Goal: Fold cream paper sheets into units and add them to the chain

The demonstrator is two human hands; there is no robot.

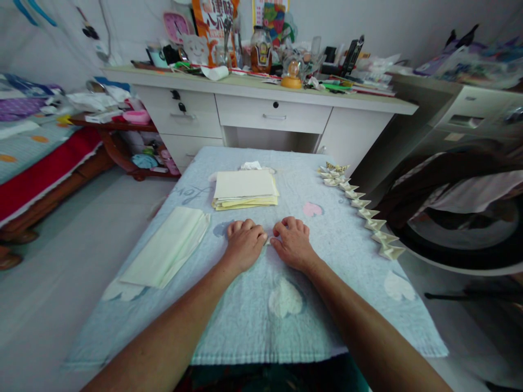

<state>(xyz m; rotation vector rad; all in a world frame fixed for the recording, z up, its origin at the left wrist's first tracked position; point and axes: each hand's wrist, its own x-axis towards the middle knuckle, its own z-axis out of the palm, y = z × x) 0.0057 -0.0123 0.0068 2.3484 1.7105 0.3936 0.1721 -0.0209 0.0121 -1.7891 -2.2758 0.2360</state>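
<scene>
One white scrap (268,242) shows between my half-curled left hand (246,245) and right hand (293,240), on the near side of the stack (245,185); from afar I can't tell whether either grips it, so I'd press evenly, edges aligned

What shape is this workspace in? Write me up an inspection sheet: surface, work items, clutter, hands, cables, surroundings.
Surface: pale blue cloth with heart shapes covers the table.
Work items: paper stack at far middle; long pale sheets at left; row of folded paper pieces along the right.
Clutter: crumpled white item behind the stack; jar, pink clock and more crowd the desk.
Hands: left hand and right hand low over the cloth, close together; small pale piece between them, mostly hidden.
Cables: cord on the wall, upper left.
Surroundings: desk ahead, bed left, washing machine right.
</scene>
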